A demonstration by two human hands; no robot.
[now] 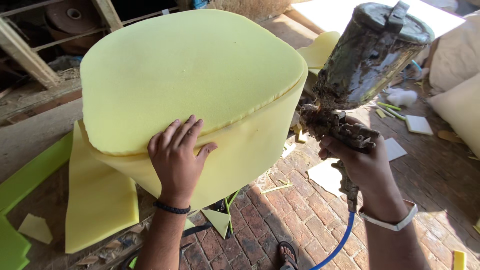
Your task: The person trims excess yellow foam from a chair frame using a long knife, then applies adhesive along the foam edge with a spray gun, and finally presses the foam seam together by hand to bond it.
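Note:
A thick yellow foam cushion point(200, 75) fills the middle of the view, a thin top layer lying on a thicker block. My left hand point(176, 155) presses flat on the near edge of the top layer, fingers spread. My right hand point(362, 162) grips a dirty metal spray gun point(365, 65) with a cup on top, held upright just right of the foam. A blue hose point(340, 245) runs down from the gun's handle.
A flat yellow foam sheet point(97, 200) hangs at the lower left, with green foam pieces point(30, 172) beside it. Foam scraps point(417, 125) litter the brick floor point(300, 225). My sandalled foot point(289, 255) shows at the bottom. White cushions point(457, 65) sit at right.

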